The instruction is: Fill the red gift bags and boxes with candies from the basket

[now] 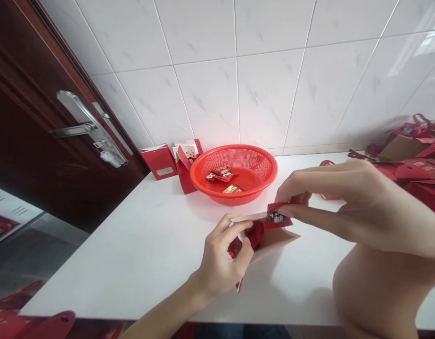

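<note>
My left hand (226, 256) grips an opened paper gift box (277, 244), its pale inner side showing, low over the table. Red wrapped sweets (255, 234) lie inside it by my left fingers. Between thumb and fingers, my right hand (358, 207) pinches a red candy packet (279, 215) with dark and white print at the box's mouth. Just behind both hands stands a red plastic basket (234, 200), with several wrapped sweets (222, 174) and a gold-coloured piece (232, 189) in it.
Red gift boxes (159, 162) stand left of the basket against the tiled wall. More red boxes and ribbons (411, 169) are heaped at the right. A dark wooden door (36, 117) borders the white table (132, 263) on the left. Red paper pieces (44, 326) show at lower left.
</note>
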### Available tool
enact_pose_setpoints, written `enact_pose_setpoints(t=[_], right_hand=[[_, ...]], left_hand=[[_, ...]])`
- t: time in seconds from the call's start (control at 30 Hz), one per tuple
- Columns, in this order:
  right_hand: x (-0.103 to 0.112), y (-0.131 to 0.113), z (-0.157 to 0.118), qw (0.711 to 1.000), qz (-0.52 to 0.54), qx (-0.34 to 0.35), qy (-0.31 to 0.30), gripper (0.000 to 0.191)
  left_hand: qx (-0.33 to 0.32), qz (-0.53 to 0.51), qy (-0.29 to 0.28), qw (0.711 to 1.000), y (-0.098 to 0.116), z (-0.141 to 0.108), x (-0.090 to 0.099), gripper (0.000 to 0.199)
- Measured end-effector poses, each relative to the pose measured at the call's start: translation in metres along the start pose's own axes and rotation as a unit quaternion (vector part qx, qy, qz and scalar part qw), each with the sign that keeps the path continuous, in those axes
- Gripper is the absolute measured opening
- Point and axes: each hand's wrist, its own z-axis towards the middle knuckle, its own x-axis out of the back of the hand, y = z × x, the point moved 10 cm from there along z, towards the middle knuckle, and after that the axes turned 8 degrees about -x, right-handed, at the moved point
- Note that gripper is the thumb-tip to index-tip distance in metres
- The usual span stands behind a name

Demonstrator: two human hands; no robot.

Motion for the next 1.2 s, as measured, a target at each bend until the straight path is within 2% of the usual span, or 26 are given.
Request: enact_pose_setpoints(t=[0.17,0.3,0.57,0.7,0.83,1.0,1.2], right_hand=[[-0.028,0.002,0.004,0.995,0.0,0.001,-0.097,0.018],[-0.047,0.005,0.007,0.99,-0.014,-0.004,-0.139,0.021],[-0.074,0.022,0.016,0.979,-0.109,-0.064,-0.162,0.03],[-0.086,0.022,0.019,0.968,-0.158,-0.079,-0.176,0.026],[-0.09,0.016,0.024,0.964,-0.191,-0.086,-0.167,0.024],[-0.097,0.017,0.03,0.956,-0.203,-0.109,-0.18,0.023],[-0.1,0.016,0.03,0.958,-0.204,-0.098,-0.178,0.022]], left_hand=[[0.026,-0.048,-0.023,0.998,-0.005,-0.001,-0.006,0.025],[0.027,-0.058,-0.024,0.998,-0.004,-0.002,-0.007,0.03],[0.078,-0.025,-0.034,0.996,-0.012,-0.001,-0.001,0.026],[0.066,0.015,-0.026,0.997,-0.011,0.002,0.009,0.026],[0.045,0.039,-0.029,0.998,-0.007,0.003,0.014,0.028],[0.062,0.045,-0.027,0.997,-0.01,0.003,0.018,0.03],[0.06,0.049,-0.024,0.997,-0.009,0.0,0.02,0.032]])
